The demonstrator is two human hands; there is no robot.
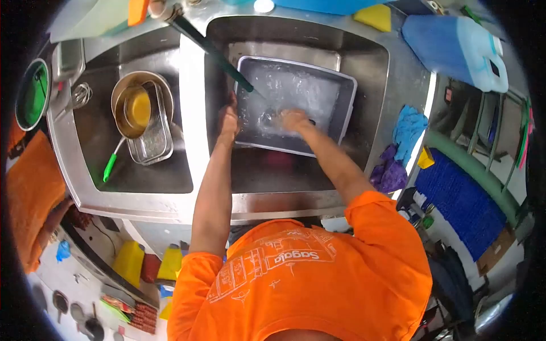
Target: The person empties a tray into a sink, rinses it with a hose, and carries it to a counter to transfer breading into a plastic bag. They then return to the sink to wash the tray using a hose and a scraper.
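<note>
Both of our hands are in the right-hand sink basin, working on a grey rectangular tray that lies tilted in it, full of foamy water. Our left hand is closed over the tray's near-left rim and steadies it. Our right hand is pressed down onto the tray floor amid the suds. We cannot tell whether it is clenched around a scrubber or lies flat, since foam and glare hide the fingers. A dark green hose reaches in from the upper left, and its water lands just between our hands.

We judge the main risk to be the grip. The rim is wet and soapy and only one hand pins it, so a hard scrubbing push from the right could make the tray slide or tip against the basin wall. The stream hitting the tilted floor could also splash over the front edge onto our shirt. The left basin, with its pot and steel pan, lies well apart and looks out of danger.
</note>
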